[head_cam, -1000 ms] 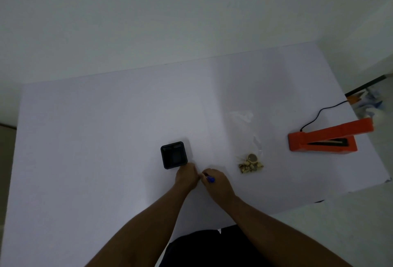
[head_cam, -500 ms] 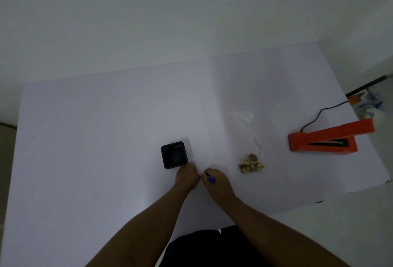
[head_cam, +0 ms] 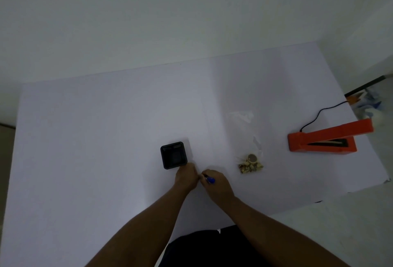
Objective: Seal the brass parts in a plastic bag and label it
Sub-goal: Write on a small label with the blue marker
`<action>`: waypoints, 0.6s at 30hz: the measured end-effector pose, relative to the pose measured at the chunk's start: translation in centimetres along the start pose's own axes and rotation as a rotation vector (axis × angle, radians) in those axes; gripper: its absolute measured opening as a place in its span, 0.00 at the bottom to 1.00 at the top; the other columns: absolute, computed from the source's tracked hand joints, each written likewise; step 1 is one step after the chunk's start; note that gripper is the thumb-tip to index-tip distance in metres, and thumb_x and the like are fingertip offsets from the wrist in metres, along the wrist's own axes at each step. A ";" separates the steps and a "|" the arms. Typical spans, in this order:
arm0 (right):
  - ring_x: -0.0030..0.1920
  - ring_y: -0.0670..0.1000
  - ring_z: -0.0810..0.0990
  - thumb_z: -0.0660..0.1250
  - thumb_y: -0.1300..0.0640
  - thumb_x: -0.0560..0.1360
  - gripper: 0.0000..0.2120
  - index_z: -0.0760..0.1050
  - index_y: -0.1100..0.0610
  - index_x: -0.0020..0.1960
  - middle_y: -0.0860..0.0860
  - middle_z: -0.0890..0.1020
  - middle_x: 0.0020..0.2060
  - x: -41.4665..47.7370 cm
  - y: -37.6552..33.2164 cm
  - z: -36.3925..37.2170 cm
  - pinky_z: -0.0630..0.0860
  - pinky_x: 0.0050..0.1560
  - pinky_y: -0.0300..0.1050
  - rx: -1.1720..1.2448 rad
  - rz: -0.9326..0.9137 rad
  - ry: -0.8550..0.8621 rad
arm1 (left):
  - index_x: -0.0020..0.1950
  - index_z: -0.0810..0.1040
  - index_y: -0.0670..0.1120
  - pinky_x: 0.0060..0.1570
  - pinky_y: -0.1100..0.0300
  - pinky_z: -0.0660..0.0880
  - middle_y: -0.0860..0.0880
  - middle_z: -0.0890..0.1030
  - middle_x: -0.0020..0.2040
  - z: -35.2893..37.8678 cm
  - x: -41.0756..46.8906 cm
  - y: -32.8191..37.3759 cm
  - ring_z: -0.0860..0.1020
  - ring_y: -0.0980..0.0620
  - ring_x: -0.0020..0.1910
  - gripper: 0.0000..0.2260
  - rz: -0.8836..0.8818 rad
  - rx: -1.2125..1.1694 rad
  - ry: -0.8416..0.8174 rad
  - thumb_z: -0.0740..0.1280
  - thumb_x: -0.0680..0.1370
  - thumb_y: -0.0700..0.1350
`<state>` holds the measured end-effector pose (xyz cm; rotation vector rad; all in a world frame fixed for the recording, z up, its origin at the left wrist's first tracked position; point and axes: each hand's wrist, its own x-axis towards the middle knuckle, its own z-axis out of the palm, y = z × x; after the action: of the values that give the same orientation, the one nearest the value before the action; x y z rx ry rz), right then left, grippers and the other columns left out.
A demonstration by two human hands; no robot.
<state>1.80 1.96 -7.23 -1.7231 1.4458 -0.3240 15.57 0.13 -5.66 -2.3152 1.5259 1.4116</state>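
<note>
Near the table's [head_cam: 85, 160] front edge, the right hand [head_cam: 215, 184] gripped a blue pen [head_cam: 209, 179] beside the curled, seemingly empty left hand [head_cam: 186, 176], with bare tabletop stretching leftward.

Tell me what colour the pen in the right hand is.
Blue. The pen shows a blue end above the right hand in the head view.

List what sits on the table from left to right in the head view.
Black square container → left hand → right hand holding a blue pen → brass parts in clear bag → orange heat sealer.
</note>
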 end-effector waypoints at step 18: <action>0.30 0.47 0.67 0.63 0.60 0.75 0.15 0.66 0.55 0.31 0.51 0.71 0.27 0.1 0.0 -0.2 0.64 0.32 0.43 0.001 0.029 0.042 | 0.42 0.75 0.42 0.44 0.53 0.77 0.41 0.81 0.45 -0.2 -0.2 0.1 0.80 0.44 0.45 0.07 0.011 -0.025 -0.002 0.70 0.74 0.44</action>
<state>1.63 1.79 -7.14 -1.7018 1.4993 -0.3474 15.57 0.12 -5.33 -2.3223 1.5316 1.4433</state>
